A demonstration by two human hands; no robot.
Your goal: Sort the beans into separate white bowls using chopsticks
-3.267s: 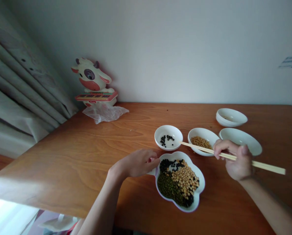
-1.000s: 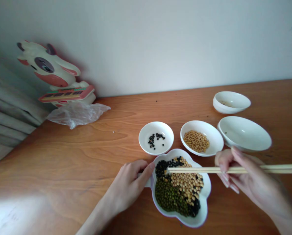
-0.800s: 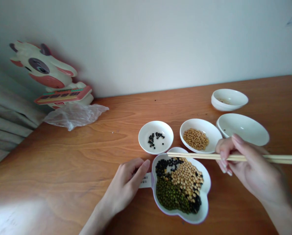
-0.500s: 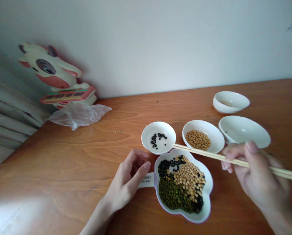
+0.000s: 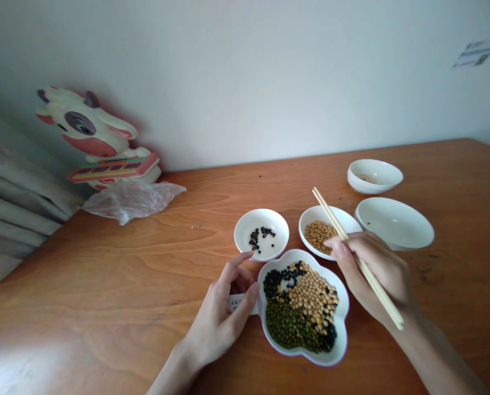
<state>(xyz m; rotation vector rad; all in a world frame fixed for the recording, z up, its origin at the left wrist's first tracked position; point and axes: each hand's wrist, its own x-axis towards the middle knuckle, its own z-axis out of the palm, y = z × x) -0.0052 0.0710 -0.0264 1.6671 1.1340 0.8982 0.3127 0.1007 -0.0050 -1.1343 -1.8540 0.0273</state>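
Presently, the left hand (image 5: 222,317) is at the left side of the flower-shaped dish (image 5: 341,321), its thumb lying across the handle (image 5: 235,302) and its forefinger stretched past the far left edge; how firmly it grips, I cannot tell. The right hand (image 5: 387,269) is to the right of the dish and grips a pair of chopsticks (image 5: 372,280). Their long axis is slanted: the thick ends are right of the dish, while the tips point away from it, beyond its far edge. So the left hand is the nearer one, and the handle points toward it. Inside the dish are green, yellow and black beans. Just behind it, the black-bean bowl (image 5: 280,231) is at left and the yellow-bean bowl (image 5: 349,221) at right. Two more bowls (image 5: 397,222) are farther right of it on the counter (image 5: 146,285).
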